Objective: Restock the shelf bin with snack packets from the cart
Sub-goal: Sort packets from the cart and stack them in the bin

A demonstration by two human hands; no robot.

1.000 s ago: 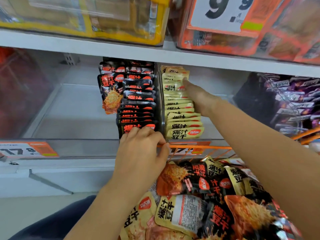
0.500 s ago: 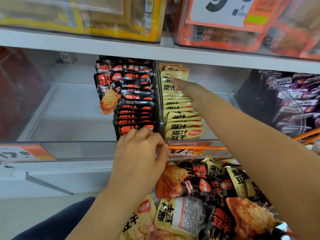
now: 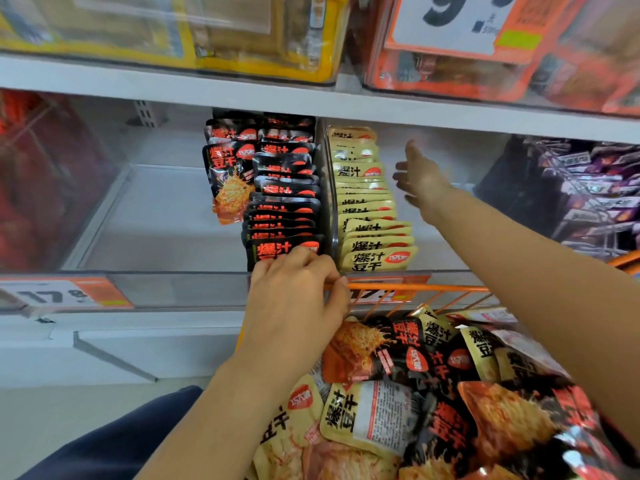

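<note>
Head view, centre frame: left hand (image 3: 298, 299) curled over the orange rim of the cart (image 3: 415, 289), fingers gripping the wire just below the clear shelf bin (image 3: 180, 289). Right of centre, right hand (image 3: 420, 178) reaching into the bin with fingers spread and relaxed, holding nothing, just beside the row of yellow snack packets (image 3: 372, 216); black snack packets (image 3: 284, 199) standing in a row left of the clear divider (image 3: 327, 188). Lower right, loose black and yellow packets (image 3: 408, 382) heaped in the cart; price tag (image 3: 65, 294) at lower left on the bin front.
</note>
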